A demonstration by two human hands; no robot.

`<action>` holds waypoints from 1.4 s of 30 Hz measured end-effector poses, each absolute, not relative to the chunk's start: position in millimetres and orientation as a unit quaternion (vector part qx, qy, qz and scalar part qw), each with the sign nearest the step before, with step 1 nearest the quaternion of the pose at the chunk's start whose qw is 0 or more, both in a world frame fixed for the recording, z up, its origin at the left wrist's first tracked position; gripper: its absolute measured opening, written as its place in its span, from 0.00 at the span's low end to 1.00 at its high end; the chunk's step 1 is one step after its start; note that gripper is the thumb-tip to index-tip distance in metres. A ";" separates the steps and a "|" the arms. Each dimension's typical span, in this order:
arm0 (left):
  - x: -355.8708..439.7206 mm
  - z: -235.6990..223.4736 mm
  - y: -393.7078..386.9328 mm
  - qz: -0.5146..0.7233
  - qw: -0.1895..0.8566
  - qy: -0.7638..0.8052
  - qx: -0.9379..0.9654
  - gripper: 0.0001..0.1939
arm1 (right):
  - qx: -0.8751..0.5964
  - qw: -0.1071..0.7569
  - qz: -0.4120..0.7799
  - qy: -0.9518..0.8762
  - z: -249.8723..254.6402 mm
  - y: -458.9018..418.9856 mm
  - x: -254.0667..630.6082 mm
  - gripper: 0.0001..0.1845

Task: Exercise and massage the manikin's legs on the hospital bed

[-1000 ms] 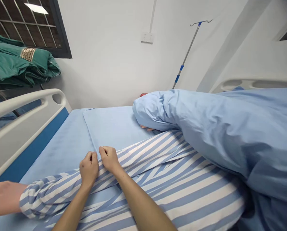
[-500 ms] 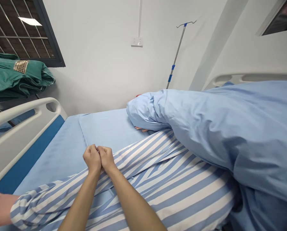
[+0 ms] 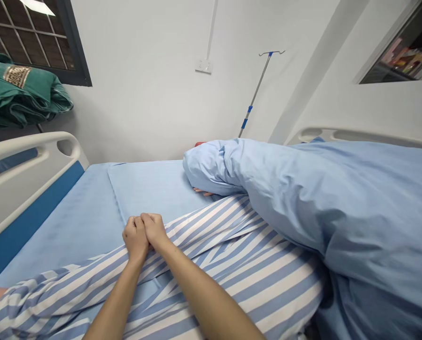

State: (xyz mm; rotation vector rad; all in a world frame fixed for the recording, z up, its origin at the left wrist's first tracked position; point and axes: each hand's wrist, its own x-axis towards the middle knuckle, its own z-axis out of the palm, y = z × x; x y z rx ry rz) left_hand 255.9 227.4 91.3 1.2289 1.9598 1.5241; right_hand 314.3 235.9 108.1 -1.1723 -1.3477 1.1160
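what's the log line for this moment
left hand: pinching striped gown edge | right hand: pinching same edge, touching left | nearby: blue duvet, blue bedsheet

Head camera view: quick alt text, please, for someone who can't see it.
The person's left hand and right hand meet, curled on the edge of a blue-and-white striped gown on a hospital bed. A bulky light blue quilt lies to the right, with another person's fingers showing beneath it.

Left hand (image 3: 136, 238) and right hand (image 3: 155, 230) curled into fists, side by side and touching, knuckles up; left forearm (image 3: 112, 302) and right forearm (image 3: 204, 293) angle inward, meeting at the hands.
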 end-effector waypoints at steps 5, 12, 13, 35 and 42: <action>257.4 92.0 223.6 0.526 0.208 0.687 0.457 0.17 | -0.486 0.400 0.296 -0.718 141.0 240.7 337.4 0.19; 264.2 91.8 224.0 0.490 0.160 0.700 0.493 0.16 | -0.521 0.409 0.258 -0.703 108.6 243.3 363.0 0.20; 264.8 91.6 224.2 0.485 0.158 0.701 0.498 0.15 | -0.522 0.404 0.258 -0.706 100.3 243.4 364.3 0.20; 326.3 109.0 251.4 0.567 0.214 0.676 0.419 0.14 | -0.400 0.602 0.493 -0.485 98.3 258.2 378.1 0.19; 325.7 93.6 246.2 0.543 0.185 0.681 0.456 0.15 | -0.410 0.602 0.479 -0.490 97.2 255.8 377.2 0.19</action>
